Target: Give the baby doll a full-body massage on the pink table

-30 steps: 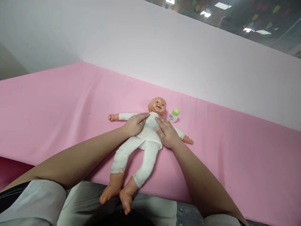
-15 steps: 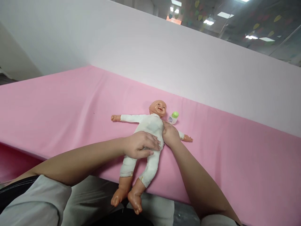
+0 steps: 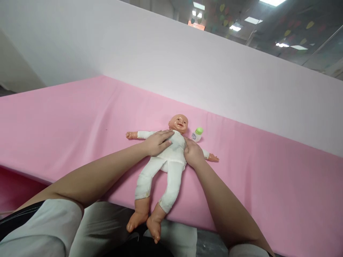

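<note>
A baby doll with a white cloth body lies face up, its arms spread out. My left hand rests flat on the upper chest, fingers stretched towards the neck. Against the doll's other side, just below the armpit, my right hand is closed on its torso; most of those fingers are hidden. A small bottle with a green cap and a printed label stands beside the doll's head, just beyond my right hand.
Pink sheeting covers the table, with a few creases. A white partition rises behind it, and ceiling lights show through glass above. The doll's feet hang past the table's front edge, close to my lap.
My left hand has slid up the doll's body from the lower belly to the upper chest. The right hand has stayed at the doll's side.
</note>
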Motion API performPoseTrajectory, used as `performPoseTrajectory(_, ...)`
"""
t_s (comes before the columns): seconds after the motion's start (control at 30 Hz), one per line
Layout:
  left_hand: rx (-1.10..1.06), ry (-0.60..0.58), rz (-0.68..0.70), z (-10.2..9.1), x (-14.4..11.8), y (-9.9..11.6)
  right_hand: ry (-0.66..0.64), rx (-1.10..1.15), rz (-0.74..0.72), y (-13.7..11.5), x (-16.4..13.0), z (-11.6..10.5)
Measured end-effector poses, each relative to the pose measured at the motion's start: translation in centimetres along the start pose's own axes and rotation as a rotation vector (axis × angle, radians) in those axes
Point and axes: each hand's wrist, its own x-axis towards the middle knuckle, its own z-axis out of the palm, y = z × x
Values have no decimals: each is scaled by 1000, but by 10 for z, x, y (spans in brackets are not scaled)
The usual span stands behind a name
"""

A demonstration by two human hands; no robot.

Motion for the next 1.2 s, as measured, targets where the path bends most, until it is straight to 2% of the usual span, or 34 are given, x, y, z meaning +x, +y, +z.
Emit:
performPoseTrajectory(0.1,104,19,-128,-4,-1,-4,54,57,-62,-3,-5,-1)
performPoseTrajectory(0.2,159,29,-169,-5,-1,-8,72,161,-257,-20,-15,-8)
performPoseTrajectory(0.33,143,45,-148,-5,-1,-11,-112,279,-623,-60,-37,-19)
performPoseTrajectory(0.4,134,51,-150,-5,-1,-10,-198,291,-720,-77,-46,-22)
performPoseTrajectory(0.47,128,51,-156,-5,-1,-9,-266,275,-748,-87,-51,-21)
performPoseTrajectory(0.57,127,51,-159,-4,-1,-9,-323,199,-670,-84,-47,-18)
performPoseTrajectory(0.7,127,53,-154,-4,-2,-9,-326,75,-466,-62,-26,-14)
performPoseTrajectory(0.83,128,60,-140,-4,-3,-6,-266,51,-295,-37,-9,-11)
performPoseTrajectory(1.0,122,97,-117,-6,-6,-2,-119,81,-126,-18,-2,-3)
performPoseTrajectory(1.1,80,152,22,-8,-10,4,-38,51,-34,-13,1,0)
performPoseTrajectory(1.2,-87,174,334,-12,-19,24,-20,3,36,-12,2,0)
